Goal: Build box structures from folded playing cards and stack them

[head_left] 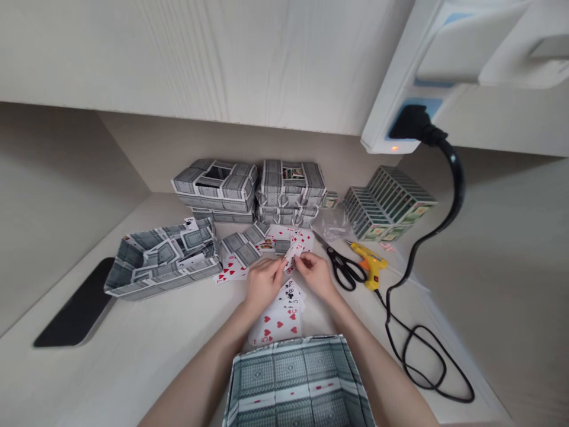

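Power strip (402, 74) higher than card (293, 253) between fingers (304, 261)

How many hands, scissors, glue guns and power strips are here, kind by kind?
Hands: 2 (left hand, right hand)
Scissors: 1
Glue gun: 1
Power strip: 1
Total: 5

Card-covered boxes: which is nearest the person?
The box between the forearms, cut off by the picture's bottom edge; the box of loose cards sits farther left, windowed boxes farther back.
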Demonstrator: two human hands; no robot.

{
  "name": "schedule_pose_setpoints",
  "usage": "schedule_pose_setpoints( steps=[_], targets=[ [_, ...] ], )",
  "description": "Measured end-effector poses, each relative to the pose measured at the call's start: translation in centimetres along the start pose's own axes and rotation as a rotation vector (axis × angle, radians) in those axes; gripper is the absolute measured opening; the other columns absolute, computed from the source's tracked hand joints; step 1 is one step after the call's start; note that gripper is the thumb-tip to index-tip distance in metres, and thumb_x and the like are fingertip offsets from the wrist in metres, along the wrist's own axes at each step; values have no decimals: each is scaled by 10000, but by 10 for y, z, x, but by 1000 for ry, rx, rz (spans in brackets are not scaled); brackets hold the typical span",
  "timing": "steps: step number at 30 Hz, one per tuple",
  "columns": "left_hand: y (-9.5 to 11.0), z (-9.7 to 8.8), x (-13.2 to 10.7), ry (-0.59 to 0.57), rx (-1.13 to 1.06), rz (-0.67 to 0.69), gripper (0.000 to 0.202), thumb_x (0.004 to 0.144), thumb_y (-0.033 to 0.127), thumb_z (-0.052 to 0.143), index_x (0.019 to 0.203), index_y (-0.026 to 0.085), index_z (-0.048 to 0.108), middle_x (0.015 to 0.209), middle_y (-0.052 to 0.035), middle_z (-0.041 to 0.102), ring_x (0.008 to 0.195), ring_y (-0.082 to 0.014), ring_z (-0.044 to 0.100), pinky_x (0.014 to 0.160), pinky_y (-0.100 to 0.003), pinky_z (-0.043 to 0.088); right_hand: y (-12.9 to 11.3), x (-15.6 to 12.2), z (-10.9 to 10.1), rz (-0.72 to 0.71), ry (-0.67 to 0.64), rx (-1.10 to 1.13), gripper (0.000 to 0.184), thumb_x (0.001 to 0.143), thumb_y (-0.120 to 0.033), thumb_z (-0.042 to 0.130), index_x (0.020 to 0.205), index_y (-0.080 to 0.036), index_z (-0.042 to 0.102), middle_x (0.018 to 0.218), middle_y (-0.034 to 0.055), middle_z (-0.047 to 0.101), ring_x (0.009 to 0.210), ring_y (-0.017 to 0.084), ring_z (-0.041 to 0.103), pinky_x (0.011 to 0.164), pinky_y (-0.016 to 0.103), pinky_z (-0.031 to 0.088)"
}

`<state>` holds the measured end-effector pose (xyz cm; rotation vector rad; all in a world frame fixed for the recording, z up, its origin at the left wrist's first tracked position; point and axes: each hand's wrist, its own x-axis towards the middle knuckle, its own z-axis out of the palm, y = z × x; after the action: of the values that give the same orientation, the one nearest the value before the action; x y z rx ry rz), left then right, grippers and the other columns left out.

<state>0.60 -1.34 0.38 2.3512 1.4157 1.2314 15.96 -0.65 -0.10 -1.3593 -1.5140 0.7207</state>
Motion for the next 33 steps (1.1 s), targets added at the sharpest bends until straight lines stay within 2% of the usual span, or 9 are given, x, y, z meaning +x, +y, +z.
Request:
schedule_pose_setpoints(
  steps=[6,9,14,17,24,28,31,33],
  targets=[
    [2,0,1,-25,-6,52,263,870,282,447,727,168,637,629,-40,624,627,-138,567,612,-243,392,-4,-5,4,-167,159,-344,254,822,-298,445,654,-165,581,618,45,584,561,149,518,568,256,400],
    [0,2,1,1,-21,16,257,872,281,445,756,169,645,649,-42,633,633,-137,568,621,-245,396,-5,-6,4,-164,177,-293,233,820,-299,452,685,-164,586,641,46,596,567,148,533,570,253,412],
    [-2,3,2,31,-41,-35,253,865,287,454,757,175,653,629,-31,628,613,-133,566,599,-243,392,-3,-3,3,-45,120,-126,239,797,-337,484,666,-164,584,590,28,596,517,143,535,524,245,414],
    [-1,2,3,26,-48,-27,249,863,289,462,746,172,648,626,-29,627,608,-131,566,594,-240,395,-2,-2,3,-36,93,-115,236,793,-336,482,656,-167,575,576,19,589,511,142,529,520,243,407],
    [2,4,3,-14,-24,67,266,863,284,465,670,178,615,608,-23,619,605,-131,569,585,-241,402,1,-6,6,-128,164,-399,191,784,-268,460,628,-179,523,603,19,560,545,138,509,542,240,374],
    [4,5,3,-47,-49,121,246,869,265,451,704,186,615,608,-22,611,615,-132,574,603,-242,413,1,-8,9,-117,201,-547,165,774,-247,457,635,-179,516,615,31,561,565,149,509,541,248,358],
    [4,4,3,-66,-77,99,241,868,266,445,716,188,615,623,-30,610,631,-139,572,618,-246,411,1,-9,10,-107,203,-551,158,766,-248,463,637,-178,519,618,34,562,568,151,503,540,250,360],
    [3,4,4,-70,-102,19,248,862,282,448,702,185,611,638,-31,609,632,-140,560,617,-246,401,1,-8,9,-104,184,-468,170,762,-265,476,619,-181,516,602,26,555,555,146,501,542,250,373]
  ],
)
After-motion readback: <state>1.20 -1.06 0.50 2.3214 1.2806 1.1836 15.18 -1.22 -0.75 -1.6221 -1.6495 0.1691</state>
